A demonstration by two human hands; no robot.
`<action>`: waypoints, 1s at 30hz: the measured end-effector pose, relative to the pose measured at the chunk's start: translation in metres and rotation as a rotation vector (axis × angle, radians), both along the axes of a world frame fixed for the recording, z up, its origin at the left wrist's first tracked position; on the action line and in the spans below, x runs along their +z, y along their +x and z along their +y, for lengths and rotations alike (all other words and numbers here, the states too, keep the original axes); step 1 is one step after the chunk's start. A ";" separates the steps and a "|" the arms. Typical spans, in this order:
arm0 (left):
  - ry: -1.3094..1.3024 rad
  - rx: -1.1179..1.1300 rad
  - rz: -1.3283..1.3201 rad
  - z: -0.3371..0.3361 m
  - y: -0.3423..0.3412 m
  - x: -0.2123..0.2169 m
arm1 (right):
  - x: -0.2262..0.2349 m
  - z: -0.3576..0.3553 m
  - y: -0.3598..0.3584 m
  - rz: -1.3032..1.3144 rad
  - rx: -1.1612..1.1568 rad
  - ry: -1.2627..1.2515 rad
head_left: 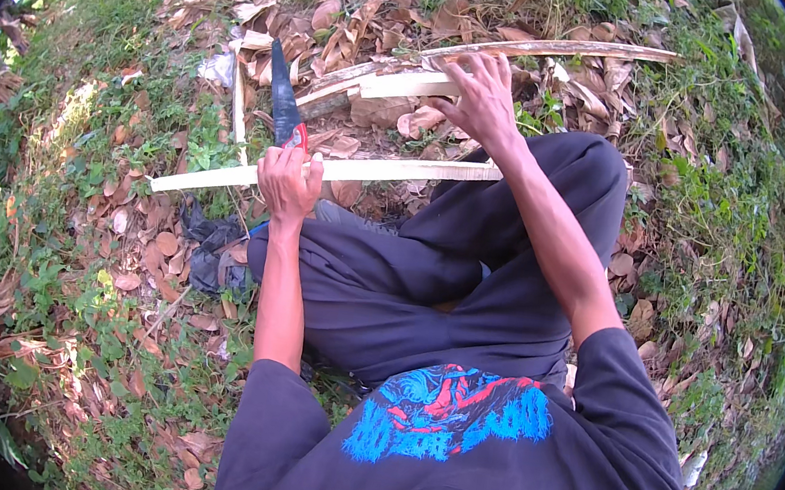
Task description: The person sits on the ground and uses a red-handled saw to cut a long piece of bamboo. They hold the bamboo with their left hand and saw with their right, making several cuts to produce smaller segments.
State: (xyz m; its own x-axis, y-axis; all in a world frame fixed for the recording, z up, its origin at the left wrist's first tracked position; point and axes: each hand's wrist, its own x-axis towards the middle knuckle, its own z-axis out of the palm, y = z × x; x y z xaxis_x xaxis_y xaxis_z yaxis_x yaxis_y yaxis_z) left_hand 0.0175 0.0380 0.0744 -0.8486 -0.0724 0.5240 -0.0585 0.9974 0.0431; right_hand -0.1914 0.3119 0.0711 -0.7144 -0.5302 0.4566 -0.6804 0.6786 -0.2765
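My left hand (288, 182) is closed round a long pale wooden strip (391, 169) lying across in front of my legs. A saw (284, 95) with a dark tapering blade and a red handle points away from that hand. Its handle meets my knuckles, and whether my fingers also grip it is hidden. Farther off, my right hand (482, 100) has its thumb and fingers on the right end of a shorter pale piece of wood (406, 85). Just beyond it, a long, thin, curved wooden strip (589, 51) with a rough brown edge passes near my fingertips.
Dry leaves (416, 120) and low green plants cover the ground. A narrow pale stick (239, 102) lies left of the saw, near a whitish crumpled scrap (219, 68). A black plastic bag (208, 248) lies beside my left forearm. My folded legs (430, 259) fill the middle.
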 end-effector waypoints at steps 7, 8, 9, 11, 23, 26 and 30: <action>0.039 0.014 -0.044 -0.001 0.003 -0.005 | -0.016 -0.010 -0.013 0.012 0.036 0.005; 0.039 0.005 -0.044 0.001 0.003 -0.004 | -0.019 -0.010 -0.015 0.032 0.044 -0.038; 0.038 0.006 -0.053 0.002 0.004 -0.005 | -0.020 -0.009 -0.017 0.003 0.050 -0.046; 0.036 0.002 -0.065 0.002 0.002 -0.008 | -0.023 -0.009 -0.022 -0.037 0.022 -0.017; 0.104 -0.005 -0.114 -0.011 -0.004 -0.014 | -0.031 -0.010 -0.018 0.038 0.110 -0.096; 0.134 0.066 -0.152 -0.016 -0.001 -0.020 | -0.001 0.000 0.000 -0.241 0.269 -0.093; 0.222 0.157 -0.198 -0.019 -0.004 -0.019 | 0.010 0.011 0.015 -0.462 0.489 -0.027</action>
